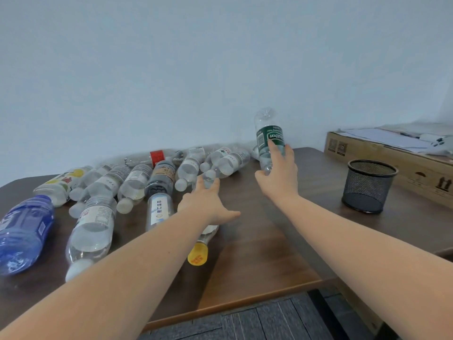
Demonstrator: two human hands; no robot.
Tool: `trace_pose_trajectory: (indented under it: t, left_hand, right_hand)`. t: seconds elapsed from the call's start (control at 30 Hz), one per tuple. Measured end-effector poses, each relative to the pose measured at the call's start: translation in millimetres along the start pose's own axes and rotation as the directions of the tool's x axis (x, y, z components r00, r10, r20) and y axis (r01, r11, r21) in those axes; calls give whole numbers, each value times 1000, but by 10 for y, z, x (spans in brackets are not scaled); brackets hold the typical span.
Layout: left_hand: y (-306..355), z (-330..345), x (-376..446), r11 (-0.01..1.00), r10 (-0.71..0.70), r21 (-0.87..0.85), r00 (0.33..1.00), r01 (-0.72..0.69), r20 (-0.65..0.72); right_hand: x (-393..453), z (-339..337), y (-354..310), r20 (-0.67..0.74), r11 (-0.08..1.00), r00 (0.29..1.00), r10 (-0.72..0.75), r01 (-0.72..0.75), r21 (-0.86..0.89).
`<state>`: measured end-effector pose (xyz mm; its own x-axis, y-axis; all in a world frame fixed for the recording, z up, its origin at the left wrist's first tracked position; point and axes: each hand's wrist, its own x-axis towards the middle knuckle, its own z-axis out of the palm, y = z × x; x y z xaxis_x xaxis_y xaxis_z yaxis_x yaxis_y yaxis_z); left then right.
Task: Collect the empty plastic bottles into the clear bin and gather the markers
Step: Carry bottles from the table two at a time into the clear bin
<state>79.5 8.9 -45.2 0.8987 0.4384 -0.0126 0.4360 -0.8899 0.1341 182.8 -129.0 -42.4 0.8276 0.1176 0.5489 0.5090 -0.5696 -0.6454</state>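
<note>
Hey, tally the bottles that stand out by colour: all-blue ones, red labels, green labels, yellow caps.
blue bottle: 1
red-label bottle: 1
green-label bottle: 1, held by the right hand
yellow-cap bottle: 1
Total: 4

Pale wall (171,69), dark wooden table (257,241)

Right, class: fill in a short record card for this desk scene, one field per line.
surface: brown desk
right hand: grips green-label bottle, cap down
left hand: reaches to a clear bottle; grip unclear
other bottles: many lying at left, including a blue bottle
far right: mesh cup, cardboard box
clear bin, markers: not in view
</note>
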Motion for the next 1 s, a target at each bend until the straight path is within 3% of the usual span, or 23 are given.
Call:
trace_pose_trajectory:
  t: [0.17,0.37,0.57,1.0]
  left_hand:
    - [88,-85,-92,999,-32,-14,999,31,-31]
    - [388,-280,-244,993,24,-100,956,-56,-291]
    - [975,-428,-416,975,118,-119,897,-186,-427]
    - [2612,-322,-1139,867,408,-81,793,-492,-452]
  right_hand:
    - [-45,-200,7,-19,998,999,-42,43,51]
    - [-74,-564,126,-72,996,997,-34,40,83]
    - [-128,-1180,327,-154,994,988,-18,35,107]
    - [-679,-2834,1119,-348,989,926,145,-141,37]
